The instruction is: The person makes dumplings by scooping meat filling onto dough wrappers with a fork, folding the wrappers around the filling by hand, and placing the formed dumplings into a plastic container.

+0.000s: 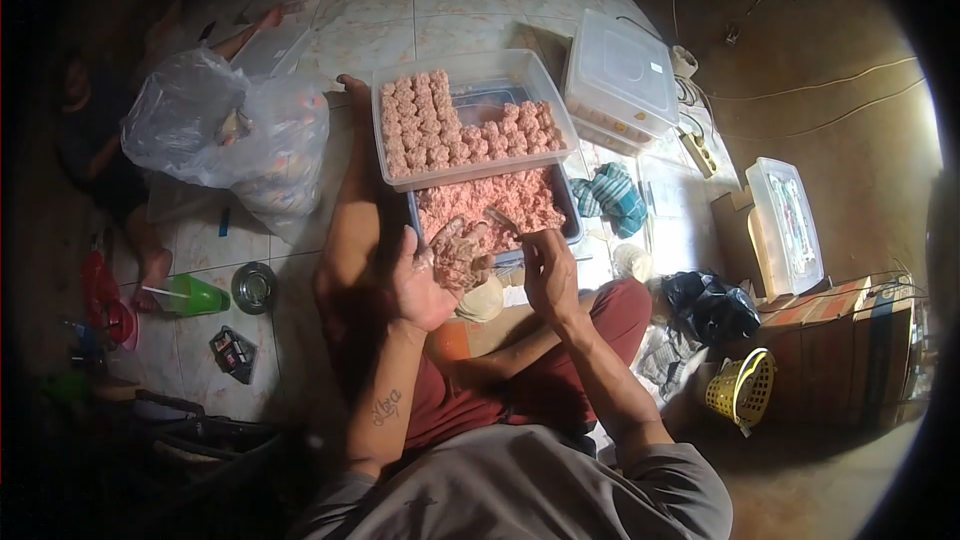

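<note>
My left hand [428, 290] is turned palm up, its thumb apart and its curled fingers coated with a clump of pink minced-meat paste [460, 258]. Between the fingers of my right hand [550, 275] is a thin spoon-like utensil [503, 220], its tip over the paste; its exact shape is hard to make out. Below both hands sits a dark tub [573, 215] filled with loose pink paste. Just beyond it, a clear plastic box [475, 62] carries rows of shaped lumps [420, 120], with part of its bottom bare at the back.
Lidded plastic boxes [620, 65] stand at the right, near a checked cloth [615, 198]. A yellow basket [742, 388] and black bag [710, 305] lie further right. On the left are a big plastic bag [230, 130], green cup [195, 295], glass ashtray [254, 288] and another person [100, 130].
</note>
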Demonstrator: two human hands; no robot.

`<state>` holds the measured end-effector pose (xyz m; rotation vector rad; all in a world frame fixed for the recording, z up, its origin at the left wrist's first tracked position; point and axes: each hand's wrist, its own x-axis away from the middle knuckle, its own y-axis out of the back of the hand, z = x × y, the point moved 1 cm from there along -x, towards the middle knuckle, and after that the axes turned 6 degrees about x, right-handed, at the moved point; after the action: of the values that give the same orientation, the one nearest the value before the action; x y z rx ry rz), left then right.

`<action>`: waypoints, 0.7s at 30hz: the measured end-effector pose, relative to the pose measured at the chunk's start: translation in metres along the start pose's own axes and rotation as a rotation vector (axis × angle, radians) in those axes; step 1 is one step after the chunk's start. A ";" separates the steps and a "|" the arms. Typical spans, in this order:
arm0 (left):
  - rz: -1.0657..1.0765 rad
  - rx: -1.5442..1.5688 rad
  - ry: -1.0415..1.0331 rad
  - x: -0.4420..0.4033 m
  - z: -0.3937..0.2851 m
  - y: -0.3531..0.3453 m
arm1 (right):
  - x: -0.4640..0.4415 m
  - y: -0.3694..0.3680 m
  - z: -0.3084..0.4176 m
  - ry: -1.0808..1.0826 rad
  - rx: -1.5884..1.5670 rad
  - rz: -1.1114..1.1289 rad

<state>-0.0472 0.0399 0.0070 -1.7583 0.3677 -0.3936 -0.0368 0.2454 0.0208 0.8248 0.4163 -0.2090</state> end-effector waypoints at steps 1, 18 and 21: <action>0.066 0.126 0.041 0.000 -0.003 0.003 | -0.003 0.002 -0.001 -0.042 -0.030 -0.010; 0.080 0.179 0.218 -0.004 0.000 0.005 | -0.015 0.009 0.004 -0.052 -0.124 0.063; 0.135 0.213 0.234 -0.006 0.002 0.011 | 0.006 -0.020 0.003 0.086 -0.074 0.098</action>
<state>-0.0524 0.0421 -0.0046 -1.4746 0.5869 -0.5237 -0.0370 0.2296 0.0063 0.7810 0.4602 -0.0673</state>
